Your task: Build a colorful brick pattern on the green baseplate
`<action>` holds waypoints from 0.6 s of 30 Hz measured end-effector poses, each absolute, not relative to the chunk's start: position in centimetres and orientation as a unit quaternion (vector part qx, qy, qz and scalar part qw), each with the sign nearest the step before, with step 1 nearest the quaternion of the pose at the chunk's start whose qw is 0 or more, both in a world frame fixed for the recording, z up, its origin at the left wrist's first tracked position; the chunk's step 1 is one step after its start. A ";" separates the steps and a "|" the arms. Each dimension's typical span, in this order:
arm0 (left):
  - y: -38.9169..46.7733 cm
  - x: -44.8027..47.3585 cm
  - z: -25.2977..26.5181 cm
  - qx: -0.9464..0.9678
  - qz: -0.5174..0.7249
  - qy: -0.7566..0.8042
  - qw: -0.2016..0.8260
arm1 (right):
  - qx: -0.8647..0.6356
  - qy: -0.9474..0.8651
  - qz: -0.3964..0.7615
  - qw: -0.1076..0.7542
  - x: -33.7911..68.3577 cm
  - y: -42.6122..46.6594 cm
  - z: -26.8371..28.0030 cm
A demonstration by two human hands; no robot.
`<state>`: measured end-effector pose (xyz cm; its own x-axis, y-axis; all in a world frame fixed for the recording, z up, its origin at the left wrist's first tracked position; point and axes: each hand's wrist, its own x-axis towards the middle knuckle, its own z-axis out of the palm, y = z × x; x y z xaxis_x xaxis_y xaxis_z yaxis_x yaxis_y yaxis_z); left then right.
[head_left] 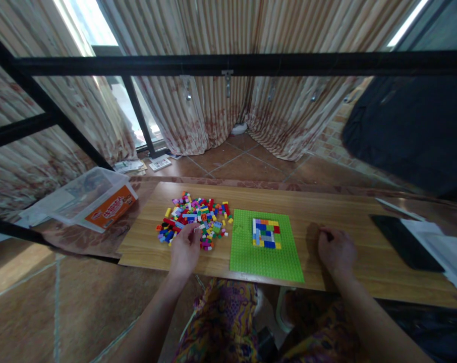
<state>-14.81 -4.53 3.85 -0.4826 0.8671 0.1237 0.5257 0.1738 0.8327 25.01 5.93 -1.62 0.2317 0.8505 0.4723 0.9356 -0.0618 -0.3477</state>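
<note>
My left hand (185, 248) is at the near side of a loose pile of small colourful toy bricks (192, 209). Its thumb and forefinger are pinched together, with a small white brick (202, 227) at their tips. To the right of the pile lies a green studded baseplate (239, 257). On it, bricks in white, blue, yellow, orange and red form a rough rectangle (266, 233). My right hand (337, 250) rests on the table to the right of the baseplate, fingers curled in; whether anything is inside them is hidden.
The wooden table (145, 222) is long and narrow. A clear plastic box (96, 196) with an orange label stands beyond its left end. A dark flat object (406, 242) and white papers (440, 247) lie on the right. A black metal bar (228, 64) crosses in front of curtains.
</note>
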 end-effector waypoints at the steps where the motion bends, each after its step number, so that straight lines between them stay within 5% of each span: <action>1: -4.3 -14.8 4.0 0.470 0.434 0.745 0.189 | -0.725 -0.616 -0.071 0.301 25.0 5.9 -1.6; 18: -3.3 -6.3 3.8 0.543 0.483 0.636 0.259 | -0.723 -0.610 -0.066 0.317 24.8 6.0 -1.6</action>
